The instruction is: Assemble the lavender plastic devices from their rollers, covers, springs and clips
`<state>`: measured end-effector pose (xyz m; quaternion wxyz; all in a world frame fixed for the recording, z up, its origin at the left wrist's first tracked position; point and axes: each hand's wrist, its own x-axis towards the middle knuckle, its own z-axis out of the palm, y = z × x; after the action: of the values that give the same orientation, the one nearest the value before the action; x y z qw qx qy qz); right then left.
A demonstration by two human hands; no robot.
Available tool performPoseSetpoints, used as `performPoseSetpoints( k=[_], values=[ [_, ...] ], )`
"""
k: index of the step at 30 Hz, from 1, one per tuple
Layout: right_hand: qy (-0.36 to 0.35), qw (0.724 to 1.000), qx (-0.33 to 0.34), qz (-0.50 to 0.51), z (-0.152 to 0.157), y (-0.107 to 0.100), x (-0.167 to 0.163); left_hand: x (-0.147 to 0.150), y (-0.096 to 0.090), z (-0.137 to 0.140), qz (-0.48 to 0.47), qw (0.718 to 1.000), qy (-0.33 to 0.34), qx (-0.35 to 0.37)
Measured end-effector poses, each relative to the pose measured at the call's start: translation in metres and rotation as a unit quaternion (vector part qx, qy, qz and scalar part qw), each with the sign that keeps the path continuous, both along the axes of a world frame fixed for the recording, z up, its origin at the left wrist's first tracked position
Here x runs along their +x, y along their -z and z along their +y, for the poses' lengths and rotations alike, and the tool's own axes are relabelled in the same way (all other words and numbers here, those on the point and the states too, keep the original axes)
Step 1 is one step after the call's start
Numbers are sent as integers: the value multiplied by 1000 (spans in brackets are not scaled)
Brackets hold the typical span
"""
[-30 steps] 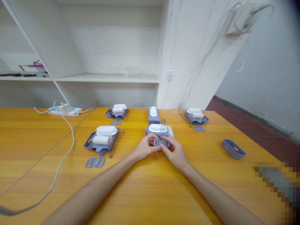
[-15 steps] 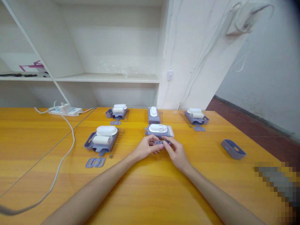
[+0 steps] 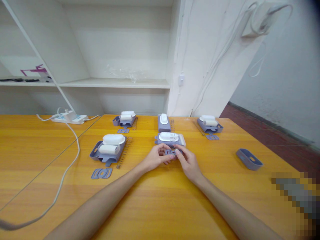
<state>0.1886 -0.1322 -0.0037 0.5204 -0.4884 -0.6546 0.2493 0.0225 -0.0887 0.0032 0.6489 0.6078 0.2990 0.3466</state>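
Between the fingers of both hands is a small flat grey-blue plastic plate with cutouts (image 3: pixel 170 152). My left hand (image 3: pixel 156 156) pinches its left side, thumb in front. My right hand (image 3: pixel 188 163) has its thumb and fingers on the right end, which they partly cover. Just behind my hands lies a grey-blue plastic housing (image 3: pixel 158 141) with a white ribbed oval part (image 3: pixel 165 136) on top. A thin metal spring (image 3: pixel 173 136) appears to rest on that oval part, and a white roller (image 3: pixel 183 140) sits at the housing's right end.
Similar sets of parts stand at left (image 3: pixel 110 150), back left (image 3: pixel 127 117), back middle (image 3: pixel 164 123) and back right (image 3: pixel 209 123). A grey-blue oval cup (image 3: pixel 249 159) lies to the right. A power strip (image 3: pixel 70 117) and white cable (image 3: pixel 78 146) are at left.
My right thumb and fingers have shifted slightly right along the plate, showing a bit more of it. My left hand stays almost still.
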Motion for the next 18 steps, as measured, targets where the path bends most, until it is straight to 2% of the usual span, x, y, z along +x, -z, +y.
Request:
performPoseSetpoints(
  k=[3,6,10,14,18],
  values=[
    [30,999,21,-11,-2,-4,0,0,1,0,-12,1000,-3,2],
    [84,993,76,-24,0,-10,8,1,2,0,-19,1000,-12,0],
    [182,969,147,-85,16,-11,36,2,2,0,-9,1000,-26,-1],
    [309,924,141,-178,35,-4,71,3,1,0,-8,999,-34,-4],
    [479,828,70,-283,43,-5,104,2,1,0,-6,999,-33,-1]
  ],
)
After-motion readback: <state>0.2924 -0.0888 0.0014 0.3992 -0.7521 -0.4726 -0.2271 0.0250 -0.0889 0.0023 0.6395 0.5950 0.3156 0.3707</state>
